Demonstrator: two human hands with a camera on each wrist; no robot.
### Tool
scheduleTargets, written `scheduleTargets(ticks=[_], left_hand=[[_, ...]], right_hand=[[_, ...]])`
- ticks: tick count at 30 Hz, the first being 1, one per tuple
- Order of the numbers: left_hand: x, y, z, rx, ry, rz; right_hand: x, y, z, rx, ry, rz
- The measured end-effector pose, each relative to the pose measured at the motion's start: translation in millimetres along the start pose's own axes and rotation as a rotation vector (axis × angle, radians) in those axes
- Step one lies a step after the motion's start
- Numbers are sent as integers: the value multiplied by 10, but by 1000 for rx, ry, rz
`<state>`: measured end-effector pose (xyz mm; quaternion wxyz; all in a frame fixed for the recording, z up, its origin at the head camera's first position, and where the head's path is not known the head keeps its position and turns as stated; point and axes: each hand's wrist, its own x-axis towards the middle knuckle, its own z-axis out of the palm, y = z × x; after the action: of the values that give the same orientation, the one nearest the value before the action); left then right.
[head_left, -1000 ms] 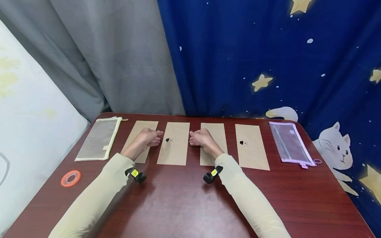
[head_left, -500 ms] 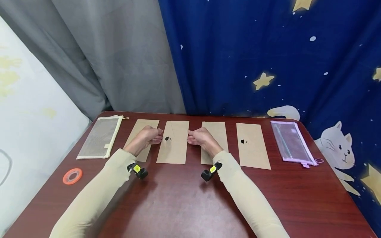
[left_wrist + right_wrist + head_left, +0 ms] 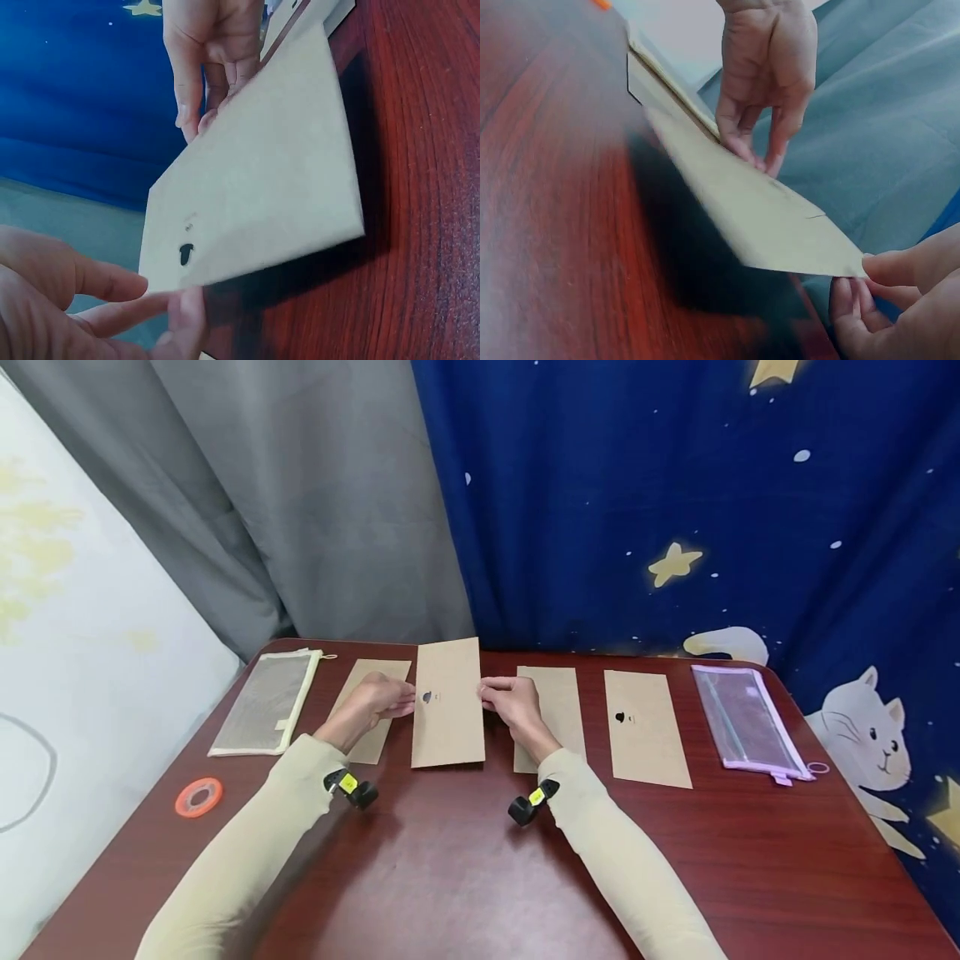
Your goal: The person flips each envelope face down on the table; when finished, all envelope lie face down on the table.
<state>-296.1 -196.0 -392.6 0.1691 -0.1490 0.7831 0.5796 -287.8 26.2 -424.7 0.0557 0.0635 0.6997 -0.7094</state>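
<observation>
A flat tan kraft-paper rectangle (image 3: 450, 718), printed with a small black hat, is tilted up off the dark red table (image 3: 457, 868), its far end higher. My left hand (image 3: 381, 697) pinches its left long edge. On the opposite edge, the thumb and fingers of my right hand (image 3: 516, 703) grip it. The left wrist view shows its printed face (image 3: 262, 165) and a shadow beneath. In the right wrist view, a short dark line marks the paper (image 3: 772, 217) near my right fingers. Whether it is an envelope or a booklet, I cannot tell.
Similar kraft rectangles lie flat: one (image 3: 375, 745) partly under my left hand, a plain one (image 3: 558, 710) by my right wrist, and a hat-printed one (image 3: 648, 735) farther right. A cream mesh zip pouch (image 3: 262, 706), an orange ring (image 3: 183, 802) and a purple pouch (image 3: 761, 727) lie outward.
The kraft rectangle between my hands lay flat on the table before; now it is raised and tilted. My fingers have taken hold of its two long edges.
</observation>
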Motion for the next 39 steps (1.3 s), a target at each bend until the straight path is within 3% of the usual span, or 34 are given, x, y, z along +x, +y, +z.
scheduleTargets(ticks=[7, 14, 20, 23, 27, 30, 34, 39], left_hand=[[-47, -6, -69, -76, 18, 113], [-104, 34, -105, -180, 24, 124], [-153, 127, -100, -204, 19, 125], [-187, 178, -107, -207, 7, 136], [-238, 242, -91, -210, 18, 164], [-272, 288, -70, -219, 23, 182], [-288, 331, -40, -216, 24, 194], [-292, 358, 11, -197, 53, 182]], right_hand=[[-27, 17, 14, 42, 49, -42], [-25, 49, -22, 127, 18, -15], [-22, 59, -31, 104, 3, -30], [-64, 40, -3, -94, 51, -129], [-216, -81, 91, -433, 117, -382], [-393, -228, 225, -563, 77, -557], [-621, -378, 435, -761, 43, -668], [-735, -419, 617, -1095, 137, -740]])
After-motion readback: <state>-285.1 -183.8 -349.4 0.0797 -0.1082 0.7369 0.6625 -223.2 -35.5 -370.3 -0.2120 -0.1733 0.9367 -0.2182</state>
